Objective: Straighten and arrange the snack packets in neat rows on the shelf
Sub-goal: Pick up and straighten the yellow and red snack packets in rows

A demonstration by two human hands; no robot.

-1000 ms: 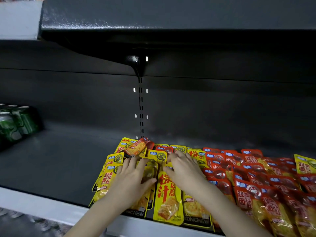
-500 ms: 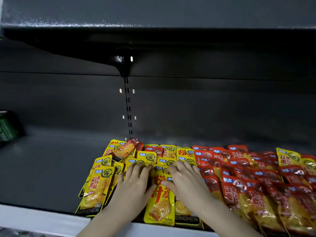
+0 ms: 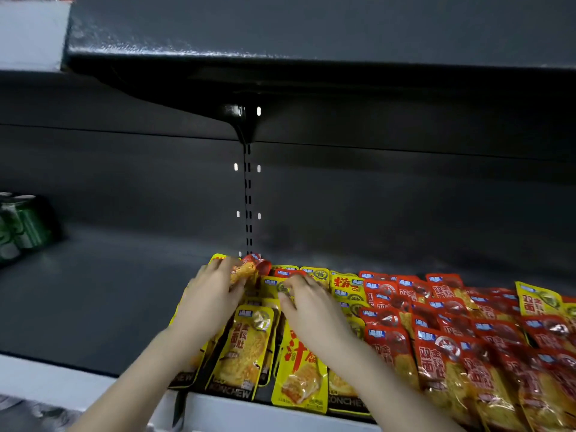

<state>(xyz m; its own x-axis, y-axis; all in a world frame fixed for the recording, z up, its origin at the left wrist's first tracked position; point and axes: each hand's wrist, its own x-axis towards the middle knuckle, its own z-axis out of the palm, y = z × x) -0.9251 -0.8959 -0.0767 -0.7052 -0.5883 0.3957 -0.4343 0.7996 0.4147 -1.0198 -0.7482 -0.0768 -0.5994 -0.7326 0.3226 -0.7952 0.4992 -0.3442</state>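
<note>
Yellow snack packets point(image 3: 246, 347) lie overlapping in rows on the dark shelf point(image 3: 93, 300), with red snack packets point(image 3: 442, 353) to their right. One orange-red packet point(image 3: 252, 268) lies askew at the back of the yellow rows. My left hand point(image 3: 212, 297) reaches back and pinches this packet between thumb and fingers. My right hand point(image 3: 308, 307) is beside it, fingertips resting on the back yellow packets. Both hands are slightly blurred.
Green drink cans point(image 3: 21, 226) stand at the far left of the shelf. An upper shelf point(image 3: 311, 42) overhangs low above. A lone yellow packet point(image 3: 539, 299) lies among the red ones at the right. The pale front edge point(image 3: 46, 378) runs along the bottom.
Both hands have slid from the front yellow packets toward the back of the shelf. The left hand has taken hold of the askew orange-red packet.
</note>
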